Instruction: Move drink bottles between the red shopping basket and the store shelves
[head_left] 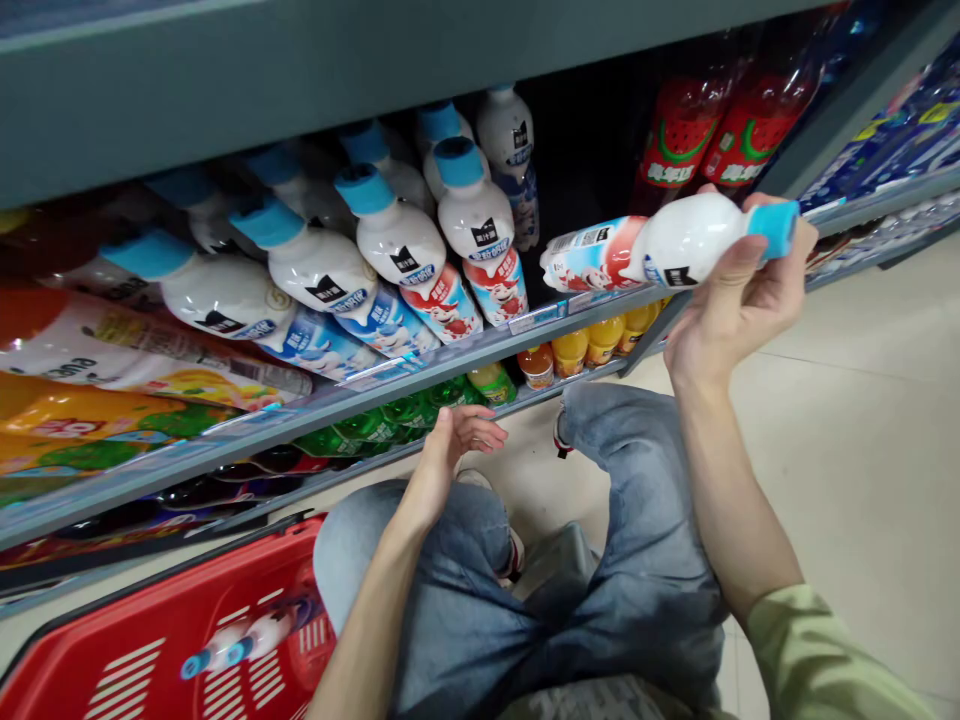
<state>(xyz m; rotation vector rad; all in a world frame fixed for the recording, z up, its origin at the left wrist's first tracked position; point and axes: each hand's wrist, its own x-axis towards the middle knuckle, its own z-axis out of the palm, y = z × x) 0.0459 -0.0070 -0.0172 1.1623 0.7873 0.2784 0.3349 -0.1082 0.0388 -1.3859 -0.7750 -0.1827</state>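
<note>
A white drink bottle [694, 235] with a blue cap and a red and light-blue label lies tilted in my right hand [750, 285], which grips it around the cap and neck. Its base reaches over the shelf's front edge. My left hand [461, 435] hangs over my knee in front of the lower shelf, fingers apart and holding nothing. Rows of similar bottles [405, 250] stand on the upper shelf, some labelled red, others blue [330, 285]. The shelf edge [300, 400] runs just beyond my left hand.
A red shopping basket [75, 640] at lower left holds white blue-capped bottles [259, 635]. Large orange drink bottles [97, 420] fill the shelf's left end; red watermelon-label bottles [679, 130] stand at right. Green bottles [405, 410] and yellow drinks [604, 340] sit below. Pale tiled floor [862, 400] lies to the right.
</note>
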